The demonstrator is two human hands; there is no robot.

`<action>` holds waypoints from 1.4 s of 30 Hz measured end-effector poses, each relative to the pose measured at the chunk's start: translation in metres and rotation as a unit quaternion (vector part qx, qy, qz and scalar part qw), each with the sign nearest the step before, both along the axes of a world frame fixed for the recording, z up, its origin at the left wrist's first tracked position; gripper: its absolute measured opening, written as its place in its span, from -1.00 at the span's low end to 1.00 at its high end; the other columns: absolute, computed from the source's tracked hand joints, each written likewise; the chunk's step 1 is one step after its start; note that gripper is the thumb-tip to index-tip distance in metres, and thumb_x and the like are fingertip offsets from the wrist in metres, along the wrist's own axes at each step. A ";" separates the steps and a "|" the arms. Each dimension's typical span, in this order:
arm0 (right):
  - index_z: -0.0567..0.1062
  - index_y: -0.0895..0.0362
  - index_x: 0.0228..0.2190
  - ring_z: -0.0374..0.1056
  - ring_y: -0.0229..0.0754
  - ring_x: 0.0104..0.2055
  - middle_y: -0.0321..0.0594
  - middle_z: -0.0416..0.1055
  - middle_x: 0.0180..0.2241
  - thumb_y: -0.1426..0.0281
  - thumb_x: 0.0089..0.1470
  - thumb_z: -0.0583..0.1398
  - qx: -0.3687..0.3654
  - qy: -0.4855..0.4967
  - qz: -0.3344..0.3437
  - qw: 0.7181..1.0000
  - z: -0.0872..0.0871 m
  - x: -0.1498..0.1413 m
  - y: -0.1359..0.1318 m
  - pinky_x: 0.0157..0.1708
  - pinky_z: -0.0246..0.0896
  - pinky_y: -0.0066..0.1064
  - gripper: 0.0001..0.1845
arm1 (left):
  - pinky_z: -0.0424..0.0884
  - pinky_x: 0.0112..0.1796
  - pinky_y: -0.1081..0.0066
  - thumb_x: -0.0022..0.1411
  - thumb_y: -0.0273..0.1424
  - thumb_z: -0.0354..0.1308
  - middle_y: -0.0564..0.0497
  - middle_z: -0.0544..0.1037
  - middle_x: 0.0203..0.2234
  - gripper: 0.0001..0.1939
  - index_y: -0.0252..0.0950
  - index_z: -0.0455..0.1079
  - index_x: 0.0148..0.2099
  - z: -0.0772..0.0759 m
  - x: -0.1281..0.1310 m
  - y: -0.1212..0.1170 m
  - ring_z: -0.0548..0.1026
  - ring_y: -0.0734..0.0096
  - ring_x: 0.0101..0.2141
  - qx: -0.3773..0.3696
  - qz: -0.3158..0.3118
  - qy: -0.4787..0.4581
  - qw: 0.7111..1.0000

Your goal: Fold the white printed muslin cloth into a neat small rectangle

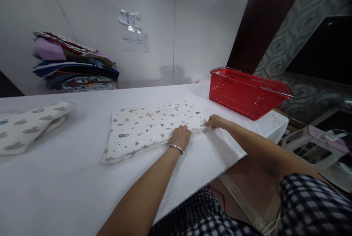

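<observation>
1. A folded white printed cloth lies on the white-covered counter, in front of the person, its layers showing along the near edge.
2. The left hand, a silver bracelet at its wrist, rests palm down over that near edge, fingers close together; whether its hidden thumb grips beneath, I cannot tell.
3. The right hand pinches the cloth's right-hand corner between thumb and curled fingers.
4. A red shopping basket stands beyond the right hand, near the counter's far right end.
5. Leftward, well apart, lies a mouse-head-patterned cloth; behind it rises a stack of folded textiles.
</observation>
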State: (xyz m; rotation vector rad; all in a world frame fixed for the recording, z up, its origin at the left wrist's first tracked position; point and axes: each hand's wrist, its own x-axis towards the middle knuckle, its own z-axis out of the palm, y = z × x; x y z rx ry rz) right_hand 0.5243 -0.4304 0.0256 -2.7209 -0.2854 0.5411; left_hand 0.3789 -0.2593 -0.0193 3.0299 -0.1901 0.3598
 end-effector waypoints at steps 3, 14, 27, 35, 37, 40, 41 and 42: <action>0.39 0.17 -0.62 0.13 -0.33 -0.69 -0.34 0.23 -0.77 0.31 -0.17 0.31 0.014 0.014 -0.008 1.000 0.002 -0.001 0.001 -0.68 -0.04 -0.49 -0.76 | 0.24 -0.20 0.26 0.29 -0.50 -0.09 -0.11 0.44 -0.23 -0.75 -0.29 0.43 -0.23 0.000 0.000 0.000 0.33 0.24 -0.14 -0.002 0.001 0.000 1.000; 0.36 0.18 -0.51 0.12 -0.40 -0.69 -0.42 0.18 -0.75 0.31 0.00 0.22 0.141 -0.017 -0.038 0.989 -0.001 0.002 0.001 -0.68 -0.03 -0.58 -0.80 | 0.24 -0.20 0.28 0.26 -0.54 -0.06 -0.09 0.43 -0.23 -0.79 -0.30 0.39 -0.19 -0.004 -0.002 0.001 0.32 0.25 -0.15 0.000 0.006 -0.026 1.000; 0.42 0.20 -0.58 0.20 -0.30 -0.64 -0.33 0.22 -0.76 0.26 -0.09 0.26 0.032 -0.018 -0.035 0.999 -0.017 0.001 -0.009 -0.60 0.03 -0.50 -0.74 | 0.23 -0.21 0.26 0.22 -0.59 -0.07 -0.09 0.42 -0.24 -0.78 -0.32 0.37 -0.20 -0.005 -0.005 0.001 0.31 0.23 -0.17 -0.002 -0.005 -0.032 0.999; 0.29 0.16 -0.52 0.24 -0.31 -0.64 -0.34 0.26 -0.69 0.35 -0.02 0.16 0.166 0.035 -0.064 0.983 -0.022 -0.012 -0.009 -0.64 0.08 -0.52 -0.84 | 0.22 -0.19 0.23 0.11 -0.63 -0.04 -0.10 0.40 -0.20 -0.71 -0.31 0.31 -0.13 0.004 -0.020 0.000 0.31 0.21 -0.15 -0.021 0.033 -0.023 0.999; 0.29 0.15 -0.46 0.25 -0.31 -0.64 -0.34 0.28 -0.68 0.35 0.00 0.14 0.202 0.057 -0.069 0.975 -0.023 -0.015 -0.011 -0.64 0.12 -0.52 -0.87 | 0.22 -0.17 0.22 0.08 -0.64 -0.03 -0.10 0.39 -0.18 -0.68 -0.31 0.30 -0.10 0.006 -0.022 0.000 0.31 0.20 -0.14 -0.024 0.053 -0.011 0.998; 0.27 0.13 -0.39 0.20 -0.33 -0.67 -0.41 0.23 -0.69 0.35 -0.01 0.14 0.245 0.061 -0.077 0.965 -0.022 -0.017 -0.013 -0.68 0.07 -0.54 -0.85 | 0.21 -0.14 0.20 0.08 -0.65 -0.05 -0.12 0.39 -0.16 -0.67 -0.32 0.31 -0.11 0.010 -0.024 0.002 0.31 0.19 -0.12 -0.024 0.089 0.010 0.996; 0.26 0.13 -0.37 0.18 -0.34 -0.69 -0.44 0.20 -0.71 0.35 -0.02 0.14 0.255 0.059 -0.079 0.962 -0.021 -0.018 -0.013 -0.70 0.03 -0.55 -0.84 | 0.21 -0.14 0.19 0.10 -0.65 -0.06 -0.13 0.39 -0.16 -0.68 -0.32 0.31 -0.11 0.011 -0.024 0.004 0.30 0.18 -0.11 -0.022 0.099 0.016 0.995; 0.26 0.12 -0.37 0.15 -0.35 -0.70 -0.46 0.17 -0.72 0.35 -0.03 0.14 0.262 0.057 -0.080 0.960 -0.021 -0.018 -0.014 -0.72 -0.01 -0.55 -0.83 | 0.21 -0.14 0.19 0.11 -0.65 -0.07 -0.14 0.39 -0.15 -0.68 -0.33 0.31 -0.10 0.013 -0.025 0.005 0.30 0.17 -0.10 -0.018 0.108 0.022 0.994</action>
